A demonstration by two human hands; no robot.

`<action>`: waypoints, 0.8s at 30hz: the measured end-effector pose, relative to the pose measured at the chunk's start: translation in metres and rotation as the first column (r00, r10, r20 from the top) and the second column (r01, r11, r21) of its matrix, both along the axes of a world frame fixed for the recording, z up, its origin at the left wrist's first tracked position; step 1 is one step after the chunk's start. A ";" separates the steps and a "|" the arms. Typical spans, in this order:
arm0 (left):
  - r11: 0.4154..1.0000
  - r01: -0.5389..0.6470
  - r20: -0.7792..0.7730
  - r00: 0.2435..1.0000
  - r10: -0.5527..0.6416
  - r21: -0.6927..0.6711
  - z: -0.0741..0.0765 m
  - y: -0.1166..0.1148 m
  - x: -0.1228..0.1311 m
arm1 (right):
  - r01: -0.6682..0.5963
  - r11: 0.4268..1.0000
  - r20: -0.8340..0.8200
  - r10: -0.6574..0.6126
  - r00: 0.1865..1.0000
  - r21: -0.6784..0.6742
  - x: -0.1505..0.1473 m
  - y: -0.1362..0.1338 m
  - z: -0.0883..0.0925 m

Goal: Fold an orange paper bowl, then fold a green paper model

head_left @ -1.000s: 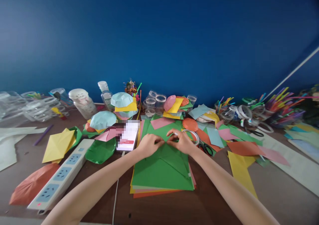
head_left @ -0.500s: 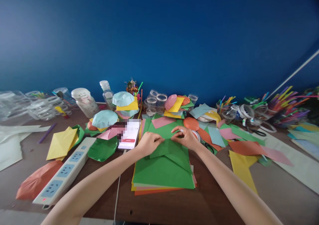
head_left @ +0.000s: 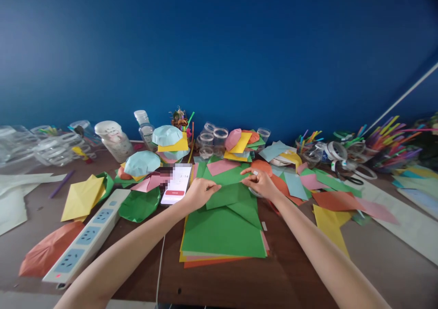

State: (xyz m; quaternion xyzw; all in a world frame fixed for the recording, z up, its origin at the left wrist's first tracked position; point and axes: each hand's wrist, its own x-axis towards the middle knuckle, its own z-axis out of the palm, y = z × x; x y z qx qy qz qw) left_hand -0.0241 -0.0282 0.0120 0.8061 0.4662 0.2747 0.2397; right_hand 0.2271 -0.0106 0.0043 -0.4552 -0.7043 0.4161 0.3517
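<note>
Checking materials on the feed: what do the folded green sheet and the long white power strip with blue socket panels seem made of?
The folded green sheet looks like matte coloured paper: thin, sharply creased, no shine. The long white power strip looks like smooth moulded plastic, with faint sheen.

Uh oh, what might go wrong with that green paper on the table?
The green paper under the left hand and right hand might slide, because it sits on a loose stack of coloured sheets. That might make a crooked fold. The left hand is also close to the phone, so a small bump might knock it.
</note>
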 end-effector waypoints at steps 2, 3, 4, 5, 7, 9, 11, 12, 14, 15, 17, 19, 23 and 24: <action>1.000 -0.004 0.011 1.000 0.004 -0.020 0.000 0.002 -0.001 | -0.009 1.000 -0.013 0.009 1.000 0.003 0.002 0.001 0.000; 1.000 -0.013 0.007 1.000 0.013 -0.028 -0.001 0.003 -0.002 | -0.005 1.000 -0.019 0.006 1.000 0.006 0.004 0.002 0.001; 0.999 -0.023 0.000 1.000 0.023 -0.034 -0.001 0.004 -0.003 | 0.002 1.000 -0.025 -0.002 1.000 0.006 0.005 0.003 0.001; 0.999 -0.032 -0.009 0.999 0.032 -0.037 -0.002 0.005 -0.004 | 0.011 1.000 -0.034 -0.011 0.999 0.002 0.007 0.004 0.001; 0.999 -0.040 -0.019 0.999 0.039 -0.031 -0.002 0.005 -0.004 | 0.023 1.000 -0.050 -0.023 0.999 -0.006 0.011 0.006 0.001; 0.999 -0.031 -0.019 0.999 0.030 -0.018 -0.001 0.005 -0.004 | 0.023 1.000 -0.052 -0.023 0.998 -0.012 0.013 0.007 0.001; 1.000 -0.024 -0.023 0.999 0.023 -0.020 0.000 0.003 -0.003 | 0.016 1.000 -0.047 -0.016 0.999 -0.013 0.015 0.008 0.000; 0.999 -0.022 -0.029 0.999 0.021 -0.037 0.000 0.003 -0.003 | 0.010 1.000 -0.046 -0.010 0.999 -0.015 0.015 0.008 0.000; 0.996 -0.038 -0.050 0.998 0.034 -0.085 0.002 0.002 -0.002 | -0.006 1.000 -0.047 0.004 0.999 -0.029 0.016 0.008 0.000; 0.993 -0.064 -0.071 0.996 0.057 -0.096 0.003 0.002 -0.003 | -0.015 0.999 -0.047 0.013 0.999 -0.039 0.016 0.008 0.000; 0.988 -0.143 -0.133 0.982 0.134 -0.055 0.004 0.002 -0.003 | -0.033 0.998 -0.039 0.031 0.999 -0.054 0.016 0.008 0.001; 0.977 -0.212 -0.196 0.957 0.214 0.028 0.006 0.002 -0.004 | -0.060 0.996 -0.016 0.059 0.998 -0.061 0.015 0.007 0.001; 0.984 -0.146 -0.181 0.970 0.164 0.104 0.009 -0.001 -0.002 | -0.107 0.992 0.054 0.111 0.992 -0.073 0.004 0.000 0.005; 0.989 -0.095 -0.162 0.980 0.113 0.114 0.010 -0.002 0.000 | -0.116 0.991 0.066 0.121 0.990 -0.073 -0.001 -0.002 0.006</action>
